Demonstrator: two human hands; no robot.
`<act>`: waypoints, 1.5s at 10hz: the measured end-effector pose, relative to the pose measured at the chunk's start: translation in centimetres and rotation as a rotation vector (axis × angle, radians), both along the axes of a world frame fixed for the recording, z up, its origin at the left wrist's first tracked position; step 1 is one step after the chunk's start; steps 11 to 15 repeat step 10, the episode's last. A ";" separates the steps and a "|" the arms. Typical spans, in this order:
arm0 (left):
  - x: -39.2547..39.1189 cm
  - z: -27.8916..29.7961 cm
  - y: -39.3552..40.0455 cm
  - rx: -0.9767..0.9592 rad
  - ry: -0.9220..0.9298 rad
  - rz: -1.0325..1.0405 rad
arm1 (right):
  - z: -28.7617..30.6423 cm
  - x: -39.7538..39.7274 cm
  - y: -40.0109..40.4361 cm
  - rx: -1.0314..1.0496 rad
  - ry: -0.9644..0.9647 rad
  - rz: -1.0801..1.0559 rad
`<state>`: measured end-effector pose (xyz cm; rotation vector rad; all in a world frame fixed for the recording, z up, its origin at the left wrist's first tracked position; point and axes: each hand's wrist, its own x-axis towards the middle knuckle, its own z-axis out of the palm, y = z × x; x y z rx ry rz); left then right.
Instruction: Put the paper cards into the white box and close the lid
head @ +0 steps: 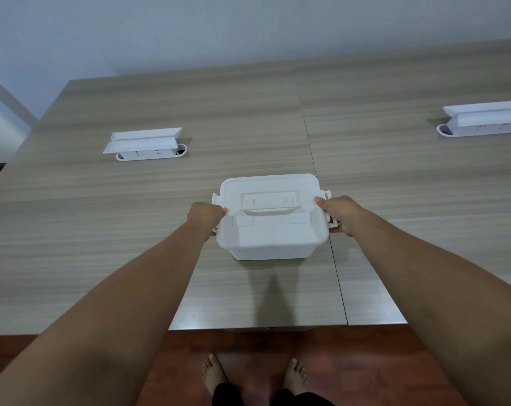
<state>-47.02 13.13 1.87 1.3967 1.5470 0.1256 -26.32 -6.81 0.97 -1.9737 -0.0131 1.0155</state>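
The box (270, 230) stood mid-surface (131, 230), lid (266, 200) on, gripped at its sides by both hands (205, 215) (339, 213). No cards were seen. The side latches likely remained to be snapped down.

- Wood-grain table (131, 230): two panels joined at a seam running near to far.
- White socket unit (147, 145): far left on the table, cover raised.
- Second white socket unit (482, 120): far right, cover raised.
- Reddish-brown floor (365, 361): below the near table edge.
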 end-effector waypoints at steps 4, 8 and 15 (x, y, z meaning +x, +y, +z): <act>-0.1 0.5 -0.8 0.229 0.192 -0.327 | 0.5 -1.0 1.6 -0.224 -0.378 0.303; 1.0 0.0 -1.4 0.234 0.167 -0.349 | -0.2 -1.5 2.2 -0.254 -0.411 0.278; 2.4 -0.7 -2.5 0.682 0.214 -0.684 | -0.1 -1.2 2.7 -0.210 -0.431 0.242</act>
